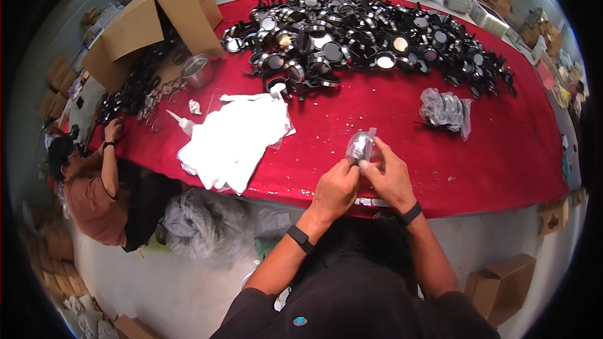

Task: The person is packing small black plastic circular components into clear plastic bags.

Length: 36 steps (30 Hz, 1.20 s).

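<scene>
Both my hands are at a small clear plastic bag (360, 145) with something shiny and silvery inside, held above the front of the red-covered table. My left hand (338, 185) pinches its lower edge, fingers closed. My right hand (391, 176) holds its right side between thumb and fingers. The exact kind of the bagged piece is blurred. To the right lies a small stack of bagged round pieces (447, 111). Beyond my hands spreads a large heap of round metal pieces with black parts (339, 37).
White cloths or bags (242, 135) lie left of my hands, beside a white squeeze bottle (183, 123). A metal pot (198, 70) stands near a large open cardboard box (169, 12). At the left end sits another person (94, 201). A carton (502, 289) stands on the floor at right.
</scene>
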Each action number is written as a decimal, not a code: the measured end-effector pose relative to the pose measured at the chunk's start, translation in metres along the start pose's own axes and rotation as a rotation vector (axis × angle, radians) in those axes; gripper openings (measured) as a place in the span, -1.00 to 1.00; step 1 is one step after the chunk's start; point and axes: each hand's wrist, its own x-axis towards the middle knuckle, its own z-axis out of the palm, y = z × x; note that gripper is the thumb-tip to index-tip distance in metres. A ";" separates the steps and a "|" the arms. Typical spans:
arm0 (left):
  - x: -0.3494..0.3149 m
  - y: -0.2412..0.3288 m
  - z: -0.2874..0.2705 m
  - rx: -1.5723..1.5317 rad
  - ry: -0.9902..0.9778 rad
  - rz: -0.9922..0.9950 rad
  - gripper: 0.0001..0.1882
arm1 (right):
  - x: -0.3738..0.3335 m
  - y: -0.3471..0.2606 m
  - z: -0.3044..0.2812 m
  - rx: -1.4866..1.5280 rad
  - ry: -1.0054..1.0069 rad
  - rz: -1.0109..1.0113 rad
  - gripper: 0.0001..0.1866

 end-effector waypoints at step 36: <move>-0.013 -0.042 -0.005 0.149 0.098 -0.184 -0.72 | 0.233 0.116 -0.133 -1.328 0.185 -0.174 -0.34</move>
